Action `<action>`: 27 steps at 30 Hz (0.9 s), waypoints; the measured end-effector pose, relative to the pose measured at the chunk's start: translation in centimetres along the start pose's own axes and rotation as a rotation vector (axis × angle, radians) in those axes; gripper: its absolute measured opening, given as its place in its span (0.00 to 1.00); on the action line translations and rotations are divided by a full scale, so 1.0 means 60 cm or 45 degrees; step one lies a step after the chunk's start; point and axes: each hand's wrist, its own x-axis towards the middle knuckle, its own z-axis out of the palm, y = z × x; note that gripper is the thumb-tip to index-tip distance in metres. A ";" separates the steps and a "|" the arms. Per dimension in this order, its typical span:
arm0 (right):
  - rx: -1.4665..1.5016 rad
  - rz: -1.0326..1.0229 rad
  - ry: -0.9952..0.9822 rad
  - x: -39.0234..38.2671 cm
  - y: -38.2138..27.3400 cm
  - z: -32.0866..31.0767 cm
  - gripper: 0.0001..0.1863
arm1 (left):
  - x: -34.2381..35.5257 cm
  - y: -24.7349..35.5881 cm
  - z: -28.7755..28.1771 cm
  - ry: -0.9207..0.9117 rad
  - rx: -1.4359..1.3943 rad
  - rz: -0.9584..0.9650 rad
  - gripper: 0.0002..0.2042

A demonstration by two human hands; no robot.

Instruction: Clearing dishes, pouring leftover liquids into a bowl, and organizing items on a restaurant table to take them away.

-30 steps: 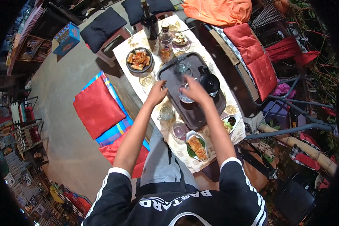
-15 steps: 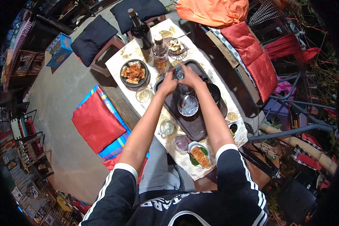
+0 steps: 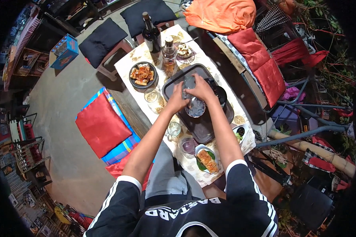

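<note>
Over the dark serving tray (image 3: 203, 132), my left hand (image 3: 177, 98) and my right hand (image 3: 202, 89) cup a clear glass (image 3: 189, 83) from both sides. The right thumb and fingers wrap its right side; the left fingers curve against its left side. Just nearer to me, a bowl of ice (image 3: 195, 107) stands on the tray. A dark round dish (image 3: 220, 96) is partly hidden behind my right forearm. Beyond the tray stands a clear stoppered bottle (image 3: 169, 51).
On the patterned table are a dark wine bottle (image 3: 151, 35), a bowl of sauced food (image 3: 142, 75), a small food plate (image 3: 184, 50), drinking glasses (image 3: 174, 129), a purple-tinted glass (image 3: 188, 146) and a plate with a golden-brown piece (image 3: 206, 161). Cushioned seats (image 3: 103, 124) surround it.
Both hands have come nearer to me with the glass, closer to the bowl of ice. The left hand has shifted most, and its fingers look more spread. The view has tilted slightly.
</note>
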 end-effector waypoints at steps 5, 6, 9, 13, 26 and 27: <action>0.026 -0.008 -0.014 -0.062 -0.057 0.010 0.43 | -0.089 0.037 -0.020 0.159 0.152 0.033 0.42; 0.027 -0.019 -0.016 -0.072 -0.069 0.015 0.43 | -0.106 0.040 -0.022 0.169 0.156 0.031 0.42; 0.004 -0.038 -0.055 -0.100 -0.101 0.040 0.42 | -0.146 0.041 -0.027 0.357 0.209 0.039 0.41; 0.054 -0.066 -0.106 -0.120 -0.129 0.086 0.41 | -0.183 0.017 -0.043 0.349 0.232 -0.160 0.39; 0.142 -0.038 -0.358 -0.115 -0.091 0.219 0.34 | -0.219 -0.142 -0.048 0.225 0.142 -0.189 0.35; 0.161 -0.022 -0.370 -0.113 -0.089 0.224 0.34 | -0.220 -0.147 -0.047 0.216 0.163 -0.190 0.35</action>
